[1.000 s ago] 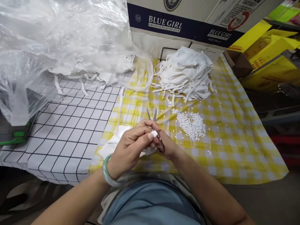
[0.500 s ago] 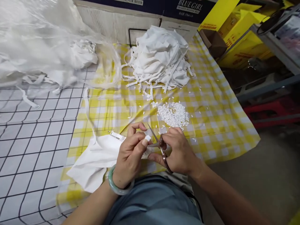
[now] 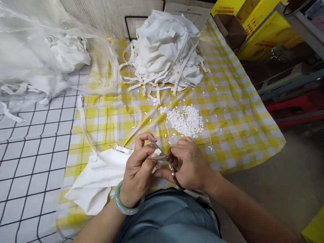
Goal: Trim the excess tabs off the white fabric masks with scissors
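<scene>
My left hand (image 3: pixel 140 165), with a green bangle (image 3: pixel 124 202) at the wrist, pinches the end of a white strap (image 3: pixel 158 152). White fabric piece (image 3: pixel 101 172) lies under and left of that hand, with a thin strap and a small white clip on it. In my right hand (image 3: pixel 189 163) are scissors (image 3: pixel 162 157), fingers in the loops. The blades are parted, one on each side of the strap end at my left fingertips. Beyond my hands a heap of tiny white cut pieces (image 3: pixel 186 120) lies on the yellow checked cloth (image 3: pixel 227 131).
A large pile of white strapped fabric pieces (image 3: pixel 167 50) sits at the back of the table. At the left, a clear plastic bag (image 3: pixel 30 44) holds more white fabric. Boxes (image 3: pixel 111 17) stand behind, and a metal shelf (image 3: pixel 303 27) at the right.
The scissors have moved left so their open blades now straddle the strap end. My view has tipped down slightly. Both hands keep their hold.
</scene>
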The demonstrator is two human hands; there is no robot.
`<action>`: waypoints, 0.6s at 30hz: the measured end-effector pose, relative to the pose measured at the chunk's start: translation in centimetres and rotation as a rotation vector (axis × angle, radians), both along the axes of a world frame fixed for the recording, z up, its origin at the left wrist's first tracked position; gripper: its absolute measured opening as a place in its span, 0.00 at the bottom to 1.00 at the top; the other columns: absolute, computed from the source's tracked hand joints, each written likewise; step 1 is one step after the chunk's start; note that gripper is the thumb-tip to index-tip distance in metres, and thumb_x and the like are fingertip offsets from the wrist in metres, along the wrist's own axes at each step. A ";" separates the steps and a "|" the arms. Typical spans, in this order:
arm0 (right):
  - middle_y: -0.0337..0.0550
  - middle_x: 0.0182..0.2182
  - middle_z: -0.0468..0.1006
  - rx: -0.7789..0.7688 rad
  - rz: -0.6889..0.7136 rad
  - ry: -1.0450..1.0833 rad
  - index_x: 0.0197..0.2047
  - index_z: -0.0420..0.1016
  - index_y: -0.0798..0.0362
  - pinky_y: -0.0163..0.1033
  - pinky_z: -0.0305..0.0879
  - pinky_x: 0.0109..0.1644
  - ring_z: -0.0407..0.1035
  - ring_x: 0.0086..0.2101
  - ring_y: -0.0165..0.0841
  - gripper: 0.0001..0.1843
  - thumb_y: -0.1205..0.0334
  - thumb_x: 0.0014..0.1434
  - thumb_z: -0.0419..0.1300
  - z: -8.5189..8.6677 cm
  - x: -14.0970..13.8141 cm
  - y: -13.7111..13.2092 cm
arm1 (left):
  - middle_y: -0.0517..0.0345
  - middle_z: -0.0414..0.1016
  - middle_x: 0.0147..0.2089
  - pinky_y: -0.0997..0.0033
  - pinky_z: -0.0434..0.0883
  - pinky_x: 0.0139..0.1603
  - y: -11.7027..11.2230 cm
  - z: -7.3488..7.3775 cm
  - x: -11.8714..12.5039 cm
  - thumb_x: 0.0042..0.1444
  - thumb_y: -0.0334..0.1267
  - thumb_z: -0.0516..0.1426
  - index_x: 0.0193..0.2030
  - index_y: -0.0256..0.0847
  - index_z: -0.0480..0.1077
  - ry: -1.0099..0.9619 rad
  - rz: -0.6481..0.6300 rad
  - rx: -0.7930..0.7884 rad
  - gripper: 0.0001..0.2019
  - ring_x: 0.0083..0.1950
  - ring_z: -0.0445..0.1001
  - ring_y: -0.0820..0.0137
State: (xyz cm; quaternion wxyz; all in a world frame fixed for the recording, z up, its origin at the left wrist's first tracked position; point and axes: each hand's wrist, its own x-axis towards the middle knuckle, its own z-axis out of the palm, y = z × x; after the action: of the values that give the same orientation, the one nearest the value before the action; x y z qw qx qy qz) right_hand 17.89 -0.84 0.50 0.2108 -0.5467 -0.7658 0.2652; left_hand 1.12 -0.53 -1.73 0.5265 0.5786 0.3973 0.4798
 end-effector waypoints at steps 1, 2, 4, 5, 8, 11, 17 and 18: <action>0.35 0.17 0.68 0.005 0.000 0.000 0.18 0.62 0.52 0.40 0.54 0.40 0.59 0.24 0.29 0.29 0.37 0.48 0.67 0.0 0.0 0.0 | 0.53 0.64 0.37 0.61 0.63 0.55 0.0 0.0 0.0 0.64 0.30 0.49 0.28 0.41 0.67 0.001 0.000 0.000 0.13 0.54 0.60 0.62; 0.35 0.17 0.67 0.004 -0.001 -0.002 0.18 0.62 0.52 0.40 0.53 0.40 0.59 0.24 0.29 0.30 0.36 0.48 0.66 -0.1 0.0 0.0 | 0.53 0.64 0.37 0.61 0.63 0.55 0.0 -0.1 0.0 0.64 0.30 0.49 0.28 0.41 0.67 0.002 0.001 0.000 0.13 0.54 0.60 0.62; 0.35 0.17 0.68 -0.003 -0.005 -0.001 0.18 0.63 0.53 0.40 0.53 0.40 0.58 0.24 0.29 0.30 0.36 0.48 0.66 -0.1 -0.1 0.0 | 0.53 0.65 0.36 0.60 0.63 0.55 0.0 -0.1 -0.1 0.64 0.29 0.49 0.28 0.41 0.67 0.005 0.000 0.004 0.13 0.54 0.60 0.62; 0.35 0.17 0.68 -0.008 -0.007 -0.001 0.18 0.63 0.53 0.40 0.53 0.40 0.58 0.24 0.29 0.30 0.36 0.49 0.66 -0.2 -0.1 0.0 | 0.53 0.65 0.35 0.60 0.63 0.56 0.0 -0.1 -0.1 0.64 0.29 0.49 0.28 0.42 0.67 0.004 -0.001 0.006 0.13 0.54 0.60 0.61; 0.35 0.16 0.68 -0.012 -0.012 -0.009 0.18 0.63 0.53 0.39 0.53 0.39 0.58 0.23 0.28 0.30 0.37 0.49 0.66 -0.2 -0.1 0.0 | 0.54 0.65 0.33 0.60 0.62 0.56 0.0 -0.2 0.0 0.65 0.31 0.50 0.29 0.42 0.68 -0.010 -0.013 0.012 0.13 0.54 0.60 0.61; 0.36 0.16 0.68 -0.005 -0.011 -0.017 0.17 0.63 0.53 0.39 0.53 0.39 0.58 0.23 0.28 0.30 0.37 0.50 0.66 -0.2 0.0 -0.1 | 0.54 0.67 0.31 0.59 0.61 0.57 0.1 -0.1 0.1 0.65 0.32 0.51 0.31 0.42 0.71 -0.038 -0.026 0.030 0.12 0.54 0.60 0.61; 0.36 0.15 0.67 0.034 -0.025 -0.018 0.16 0.62 0.54 0.38 0.53 0.37 0.58 0.22 0.28 0.31 0.36 0.52 0.64 -0.3 0.1 -0.3 | 0.55 0.68 0.31 0.60 0.60 0.58 0.2 -0.1 0.2 0.66 0.34 0.52 0.34 0.43 0.73 -0.058 -0.037 0.020 0.11 0.54 0.60 0.62; 0.36 0.15 0.67 0.047 -0.032 -0.017 0.16 0.63 0.54 0.38 0.53 0.37 0.58 0.22 0.27 0.31 0.36 0.52 0.64 -0.3 0.2 -0.3 | 0.55 0.68 0.31 0.60 0.60 0.58 0.2 -0.1 0.2 0.66 0.34 0.52 0.34 0.43 0.73 -0.061 -0.037 0.012 0.11 0.55 0.60 0.62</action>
State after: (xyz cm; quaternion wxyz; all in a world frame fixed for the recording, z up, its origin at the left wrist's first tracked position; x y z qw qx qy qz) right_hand 18.06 -1.14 0.16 0.2211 -0.5559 -0.7648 0.2391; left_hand 1.31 -0.36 -1.83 0.5436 0.5742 0.3674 0.4896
